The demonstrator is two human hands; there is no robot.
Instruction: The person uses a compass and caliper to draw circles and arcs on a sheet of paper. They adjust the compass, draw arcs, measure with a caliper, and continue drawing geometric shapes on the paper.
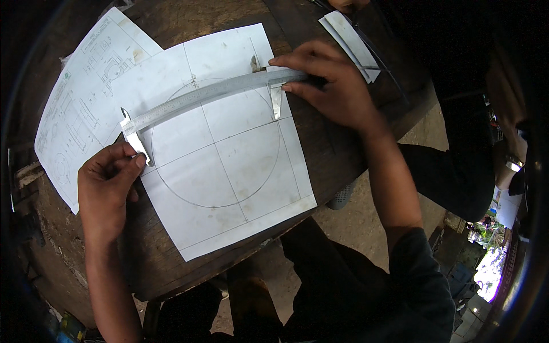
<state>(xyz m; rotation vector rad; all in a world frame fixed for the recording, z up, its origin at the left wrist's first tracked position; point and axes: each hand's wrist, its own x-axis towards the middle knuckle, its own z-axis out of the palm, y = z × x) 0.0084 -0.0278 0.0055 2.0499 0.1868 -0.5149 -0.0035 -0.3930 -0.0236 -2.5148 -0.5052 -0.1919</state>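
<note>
A long steel vernier caliper lies slantwise across a white paper sheet that bears a large drawn circle and crossing lines. Its jaws are spread wide, one near each side of the circle. My left hand pinches the lower tip of the fixed jaw at the sheet's left edge. At the upper right, my right hand grips the beam beside the sliding jaw, thumb below and fingers above. The sliding jaw's tip rests close to the horizontal line's right end.
A printed technical drawing lies partly under the sheet at left. Both rest on a dark wooden table. A folded white paper strip and a thin dark rod lie at the top right. Another person's wrist with a watch shows at the right.
</note>
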